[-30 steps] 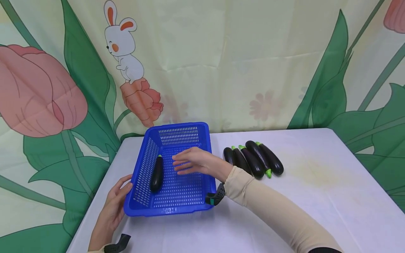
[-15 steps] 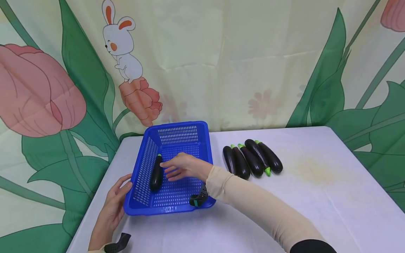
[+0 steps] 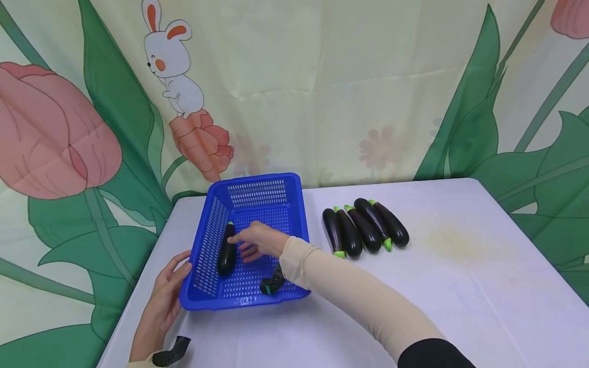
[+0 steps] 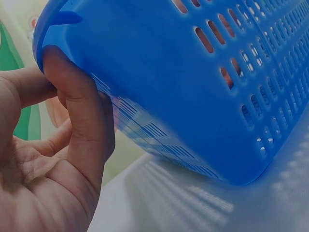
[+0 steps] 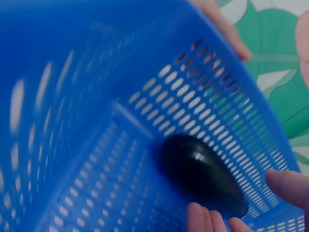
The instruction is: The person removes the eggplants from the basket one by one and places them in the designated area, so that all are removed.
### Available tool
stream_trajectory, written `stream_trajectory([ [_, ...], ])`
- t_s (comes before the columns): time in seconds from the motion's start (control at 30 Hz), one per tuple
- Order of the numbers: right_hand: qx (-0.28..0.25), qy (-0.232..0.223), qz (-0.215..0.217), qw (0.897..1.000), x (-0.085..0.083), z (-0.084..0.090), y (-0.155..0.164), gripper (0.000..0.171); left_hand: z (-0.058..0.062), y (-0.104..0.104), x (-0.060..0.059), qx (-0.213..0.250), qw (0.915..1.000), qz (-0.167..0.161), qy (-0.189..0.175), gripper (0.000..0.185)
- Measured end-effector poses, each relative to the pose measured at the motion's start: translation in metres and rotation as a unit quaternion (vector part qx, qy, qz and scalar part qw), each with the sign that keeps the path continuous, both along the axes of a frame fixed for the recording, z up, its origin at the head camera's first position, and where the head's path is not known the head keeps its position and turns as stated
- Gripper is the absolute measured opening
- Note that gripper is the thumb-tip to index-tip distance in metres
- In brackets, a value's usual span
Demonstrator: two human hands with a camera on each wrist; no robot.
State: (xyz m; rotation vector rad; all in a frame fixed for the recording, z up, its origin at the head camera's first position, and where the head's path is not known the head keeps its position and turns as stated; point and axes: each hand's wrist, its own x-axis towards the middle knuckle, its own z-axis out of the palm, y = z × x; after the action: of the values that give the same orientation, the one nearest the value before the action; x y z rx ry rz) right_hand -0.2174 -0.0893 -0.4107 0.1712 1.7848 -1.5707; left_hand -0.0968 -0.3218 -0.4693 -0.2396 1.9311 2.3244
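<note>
A dark purple eggplant point(image 3: 227, 255) lies lengthwise in the blue plastic basket point(image 3: 244, 302), near its left wall. Over it reaches my right hand point(image 3: 257, 240), thumb at the eggplant's upper part and the other fingers to its right. In the right wrist view the eggplant point(image 5: 200, 171) lies between the spread thumb point(image 5: 289, 186) and fingertips point(image 5: 207, 220); a firm grip is not visible. My left hand point(image 3: 163, 296) holds the basket's left rim from outside. In the left wrist view, that hand's bent thumb point(image 4: 79, 96) sits against the basket point(image 4: 145, 58) under its lip.
Several more eggplants point(image 3: 365, 227) lie side by side on the white-covered table point(image 3: 460, 286), right of the basket. A patterned curtain point(image 3: 359, 92) with tulips and a rabbit hangs behind the table. Each wrist wears a black camera mount.
My right hand has moved left and down inside the basket, from its middle to the eggplant. My left hand stays at the rim. The view has shifted slightly.
</note>
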Motion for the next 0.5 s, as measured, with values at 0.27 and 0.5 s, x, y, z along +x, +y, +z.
stream_trajectory([
  [0.27,0.028,-0.011,-0.008,1.000,-0.005,-0.008,-0.010,0.074,0.001,-0.002,0.000,0.003,1.0000,0.003,-0.003,0.030],
  [0.5,0.023,-0.032,0.001,0.999,-0.003,-0.006,-0.011,0.055,-0.002,-0.002,-0.001,-0.001,1.0000,-0.001,0.000,0.030],
])
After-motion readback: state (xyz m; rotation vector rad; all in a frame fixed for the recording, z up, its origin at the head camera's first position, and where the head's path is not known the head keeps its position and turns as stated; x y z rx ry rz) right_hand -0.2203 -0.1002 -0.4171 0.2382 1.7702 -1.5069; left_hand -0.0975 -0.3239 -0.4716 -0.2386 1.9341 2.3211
